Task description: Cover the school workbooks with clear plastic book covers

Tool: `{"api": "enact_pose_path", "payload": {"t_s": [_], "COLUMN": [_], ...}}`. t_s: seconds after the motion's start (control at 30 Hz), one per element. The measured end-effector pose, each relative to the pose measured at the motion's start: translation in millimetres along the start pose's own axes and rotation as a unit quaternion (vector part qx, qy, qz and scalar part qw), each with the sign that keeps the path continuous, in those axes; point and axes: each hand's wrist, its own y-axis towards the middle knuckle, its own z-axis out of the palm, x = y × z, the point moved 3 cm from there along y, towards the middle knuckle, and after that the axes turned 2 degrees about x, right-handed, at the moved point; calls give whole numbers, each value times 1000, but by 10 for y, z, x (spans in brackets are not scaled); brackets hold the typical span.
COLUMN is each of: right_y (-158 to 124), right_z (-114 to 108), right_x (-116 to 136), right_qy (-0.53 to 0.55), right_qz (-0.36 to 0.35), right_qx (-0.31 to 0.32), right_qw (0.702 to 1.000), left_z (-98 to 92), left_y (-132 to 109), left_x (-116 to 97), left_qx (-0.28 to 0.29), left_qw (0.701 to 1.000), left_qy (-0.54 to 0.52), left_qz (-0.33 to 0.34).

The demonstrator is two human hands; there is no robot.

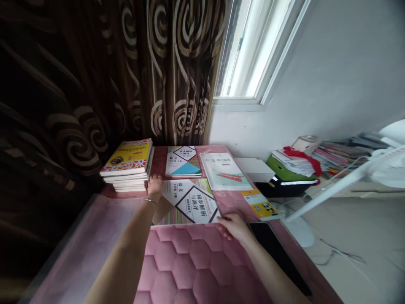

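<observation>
A white workbook (193, 202) with a diamond-framed title and a striped corner lies on the pink padded surface. At its left edge, my left hand (155, 185) has its fingers bent around the border, close beside a stack of books (126, 162) topped by a yellow and red cover. My right hand (232, 223) pinches the workbook's near right corner, the other fingers curled below. Just beyond lies a similar workbook (182, 161) with a blue triangle. A pale book (224, 171) with a red drawing rests to the right.
A yellow panda-print booklet (261, 205) and a black flat device (278, 255) lie along the right side. Clear plastic sheeting (95, 245) covers the left. Beyond the edge stand a white fan (303, 230), a white box (253, 169) and a green-black bin (287, 179) of papers.
</observation>
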Motion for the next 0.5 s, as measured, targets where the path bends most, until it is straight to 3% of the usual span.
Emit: {"api": "enact_pose_path", "payload": {"t_s": [0.2, 0.37, 0.43, 0.5], "right_y": [36, 39, 29, 2], "right_z": [-37, -41, -44, -40], "right_x": [18, -44, -49, -32], "right_qy": [-63, -145, -242, -342], "right_qz": [-6, -30, -77, -137], "right_qx": [-29, -51, -93, -141], "right_qw": [998, 988, 963, 919], "left_z": [-86, -229, -260, -257], "left_y": [-281, -845, -1148, -1436], "left_x": [11, 231, 355, 480], "left_qx": [-27, -15, -12, -17], "left_qw": [994, 974, 965, 968], "left_qy": [-15, -62, -86, -97], "left_qz": [100, 216, 248, 232]}}
